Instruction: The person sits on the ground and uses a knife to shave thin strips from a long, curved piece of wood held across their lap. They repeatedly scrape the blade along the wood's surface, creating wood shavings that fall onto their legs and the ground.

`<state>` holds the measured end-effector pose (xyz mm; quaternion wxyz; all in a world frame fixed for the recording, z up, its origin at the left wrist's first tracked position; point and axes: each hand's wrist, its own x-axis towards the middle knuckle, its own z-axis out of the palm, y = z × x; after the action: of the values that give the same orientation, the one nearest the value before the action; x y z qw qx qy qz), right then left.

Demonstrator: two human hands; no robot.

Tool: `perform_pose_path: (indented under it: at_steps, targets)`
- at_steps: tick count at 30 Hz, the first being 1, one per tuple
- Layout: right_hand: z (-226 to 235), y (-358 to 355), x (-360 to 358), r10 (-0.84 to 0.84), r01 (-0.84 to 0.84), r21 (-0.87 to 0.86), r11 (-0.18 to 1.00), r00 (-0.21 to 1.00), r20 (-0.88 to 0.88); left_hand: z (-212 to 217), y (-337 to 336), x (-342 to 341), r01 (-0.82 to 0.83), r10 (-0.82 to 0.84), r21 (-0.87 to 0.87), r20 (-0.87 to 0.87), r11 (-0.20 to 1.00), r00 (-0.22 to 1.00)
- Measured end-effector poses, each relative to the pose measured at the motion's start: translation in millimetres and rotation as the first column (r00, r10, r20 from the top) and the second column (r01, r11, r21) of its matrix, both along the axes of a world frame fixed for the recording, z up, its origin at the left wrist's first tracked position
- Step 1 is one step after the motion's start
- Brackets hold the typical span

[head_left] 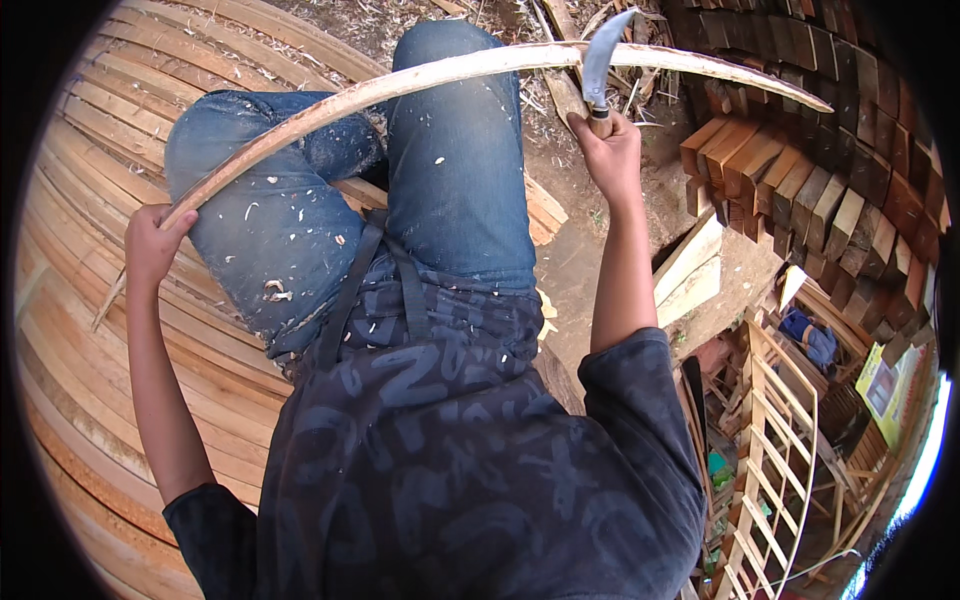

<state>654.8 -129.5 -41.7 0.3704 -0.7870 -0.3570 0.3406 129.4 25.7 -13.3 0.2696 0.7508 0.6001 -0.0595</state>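
Observation:
My left hand (158,240) is closed round the near end of a long pale wooden pole (400,82), whose thin tip sticks out below the fist. The pole runs across my thighs and off to the far right, looking curved in this view. In my right hand (608,150) is the short handle of a knife with a broad curved blade (602,58). The blade points away from me and overlaps the pole, hiding a bit of it; whether it touches the wood I cannot tell. Pale shavings lie on my jeans (462,180).
Long sawn planks (110,150) spread under and left of me. Stacked timber blocks (790,185) rise at the right. A wooden ladder (765,460) leans at the lower right, near a yellow-edged board (885,395). Shavings litter the ground (330,25) at the far side.

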Motion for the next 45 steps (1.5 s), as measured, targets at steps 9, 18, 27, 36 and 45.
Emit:
perform_pose_path:
  at_steps: [9, 18, 27, 36, 45]
  targets:
    - [-5.0, 6.4, -17.2, -0.29, 0.327, 0.096, 0.94, 0.915, -0.28, 0.1, -1.0, -0.2, 0.003, -0.003, -0.022, 0.001, 1.0, 1.0]
    - [-6.2, -1.6, -27.2, 0.151, -0.157, 0.001, 0.988, 0.949, 0.277, -3.3, 5.9, -1.1, 0.001, 0.0, -0.064, 0.012, 0.998, 1.0]
    - [18.9, -3.3, -62.2, 0.237, -0.202, -0.14, 0.969, 0.919, 0.314, -7.7, 2.3, -5.1, -0.022, 0.019, 0.031, 0.081, 0.999, 0.997]
    - [31.8, -0.3, -51.9, 0.195, -0.171, -0.115, 0.978, 0.953, 0.234, -19.9, 11.6, -25.6, -0.007, 0.01, -0.11, 0.03, 0.994, 0.999]
    - [35.6, 6.2, -49.0, 0.018, -0.005, -0.086, 0.996, 0.988, 0.155, -13.1, 2.9, -16.0, -0.035, 0.036, -0.038, 0.034, 0.999, 0.999]
